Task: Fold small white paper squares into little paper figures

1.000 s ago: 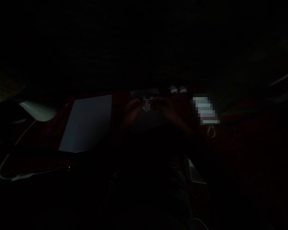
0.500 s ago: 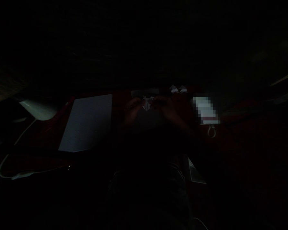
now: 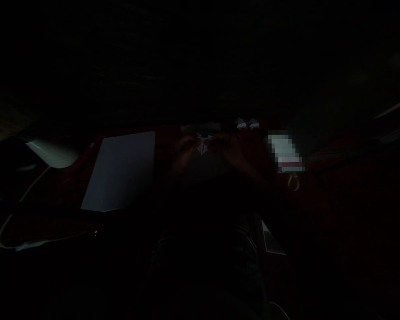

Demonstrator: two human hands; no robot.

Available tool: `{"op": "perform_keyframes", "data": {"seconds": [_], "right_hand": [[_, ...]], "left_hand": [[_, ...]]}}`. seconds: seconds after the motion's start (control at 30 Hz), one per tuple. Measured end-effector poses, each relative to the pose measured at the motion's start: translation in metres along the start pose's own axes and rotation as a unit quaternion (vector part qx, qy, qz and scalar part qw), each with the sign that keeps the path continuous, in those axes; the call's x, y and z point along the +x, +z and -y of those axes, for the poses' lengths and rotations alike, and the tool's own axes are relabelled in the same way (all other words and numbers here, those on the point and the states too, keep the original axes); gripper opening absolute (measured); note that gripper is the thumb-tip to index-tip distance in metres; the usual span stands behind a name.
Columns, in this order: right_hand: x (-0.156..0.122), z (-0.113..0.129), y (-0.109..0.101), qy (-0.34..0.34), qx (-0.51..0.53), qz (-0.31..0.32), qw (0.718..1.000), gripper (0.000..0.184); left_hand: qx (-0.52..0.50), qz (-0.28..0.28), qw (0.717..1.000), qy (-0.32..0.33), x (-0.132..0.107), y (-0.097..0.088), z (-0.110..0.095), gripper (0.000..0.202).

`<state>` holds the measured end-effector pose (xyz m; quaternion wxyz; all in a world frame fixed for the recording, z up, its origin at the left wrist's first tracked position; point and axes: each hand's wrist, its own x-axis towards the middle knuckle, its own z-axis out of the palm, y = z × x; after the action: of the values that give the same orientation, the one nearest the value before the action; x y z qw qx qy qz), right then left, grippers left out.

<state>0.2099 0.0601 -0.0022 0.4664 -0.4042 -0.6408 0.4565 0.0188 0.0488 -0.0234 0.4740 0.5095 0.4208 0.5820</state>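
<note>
The scene is very dark. A small white folded paper piece (image 3: 202, 145) sits between my two hands above a dark reddish table (image 3: 320, 195). My left hand (image 3: 184, 153) pinches its left side with curled fingers. My right hand (image 3: 228, 149) pinches its right side. Both hands are dim, and their fingertips meet at the paper. Two small white folded paper pieces (image 3: 247, 124) lie just beyond my right hand.
A stack of pale sheets (image 3: 122, 171) lies left of my hands. Further left are a white rounded object (image 3: 53, 153) and a white cable (image 3: 26, 242). A blurred-out white item with a loop (image 3: 286, 155) lies at the right. Another pale sheet (image 3: 270, 242) lies near me.
The paper piece between my fingers looks smaller and sits slightly higher; my hands have closed in on it a little. Everything else is unchanged.
</note>
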Motion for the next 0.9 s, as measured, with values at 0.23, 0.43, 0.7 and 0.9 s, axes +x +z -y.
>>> {"op": "perform_keyframes", "data": {"seconds": [0.23,0.43,0.7,0.9], "right_hand": [[0.001,0.001,0.000,0.006,0.002,-0.001,1.000,0.052],[-0.003,0.009,-0.004,0.019,-0.018,0.007,1.000,0.055],[-0.003,0.007,-0.003,0.015,-0.037,0.016,0.999,0.061],[-0.001,0.003,0.000,0.005,-0.020,-0.009,1.000,0.059]], "left_hand": [[-0.038,0.017,0.999,0.004,0.001,0.000,0.007,0.036],[-0.043,-0.001,0.999,-0.016,0.003,-0.001,0.013,0.028],[-0.002,0.018,0.999,0.028,-0.001,-0.001,0.003,0.040],[0.015,0.022,0.999,0.035,-0.003,-0.001,-0.003,0.043]]}}
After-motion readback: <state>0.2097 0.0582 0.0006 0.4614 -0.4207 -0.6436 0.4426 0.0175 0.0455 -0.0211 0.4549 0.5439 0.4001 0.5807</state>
